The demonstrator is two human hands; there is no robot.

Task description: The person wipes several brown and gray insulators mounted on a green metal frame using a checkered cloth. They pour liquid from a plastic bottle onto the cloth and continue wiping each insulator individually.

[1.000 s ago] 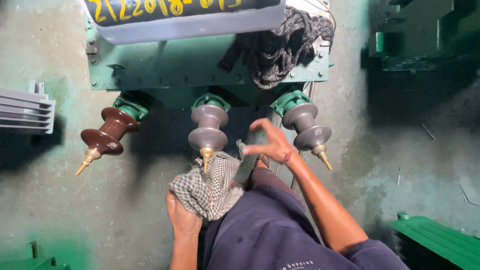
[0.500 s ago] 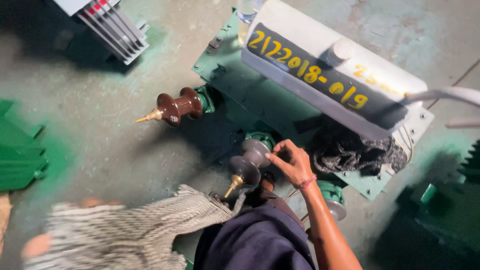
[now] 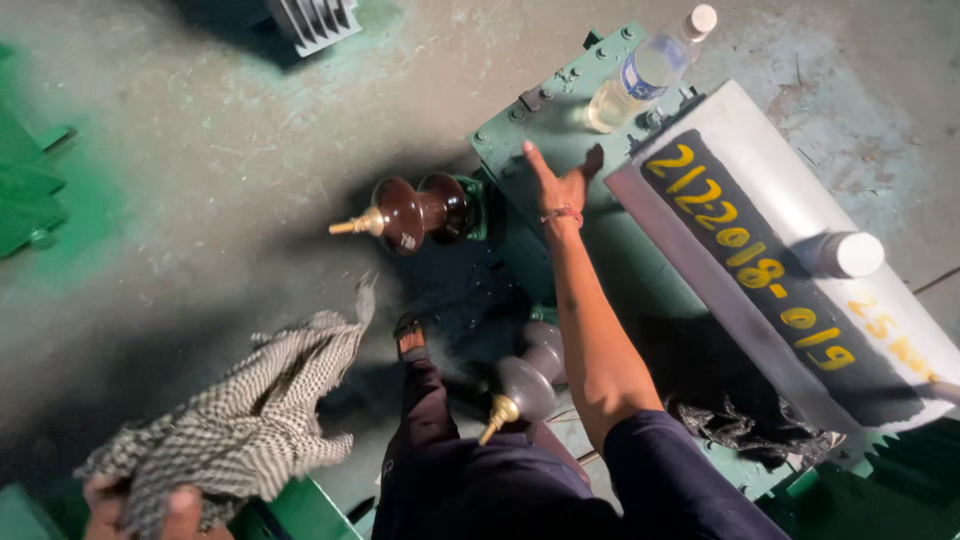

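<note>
- Since the picture half a second back, the right hand (image 3: 560, 185) has left the grey insulator (image 3: 527, 385) it was touching and is now reaching up over the green lid (image 3: 520, 120) of the transformer.
- The left hand (image 3: 150, 505) has dropped to the bottom left corner, dragging the checked cloth (image 3: 250, 415) with it; the cloth was stretched across the lower frame before and is now hanging in a bunch.
- The right hand is spreading wide, fingers straight and thumb out, holding nothing; it is hovering over or lying on the lid, and which of the two cannot be told.
- The left hand is closing its fingers around the lower end of the checked cloth, and only the fingertips are showing at the frame edge.
- A clear plastic bottle (image 3: 640, 75) with a white cap is lying tilted on the lid, near the right hand's fingertips but apart from them.
- A brown insulator (image 3: 415, 212) with a brass tip is sticking out sideways from the green tank, just left of the right wrist.
- The grey insulator is sitting below the right forearm, its brass tip pointing down and left.
- A grey cylinder (image 3: 780, 250) with a black band and yellow markings is lying to the right of the arm.
- A foot in a sandal (image 3: 410, 338) is standing on the stained concrete floor (image 3: 200, 200) between cloth and tank.
</note>
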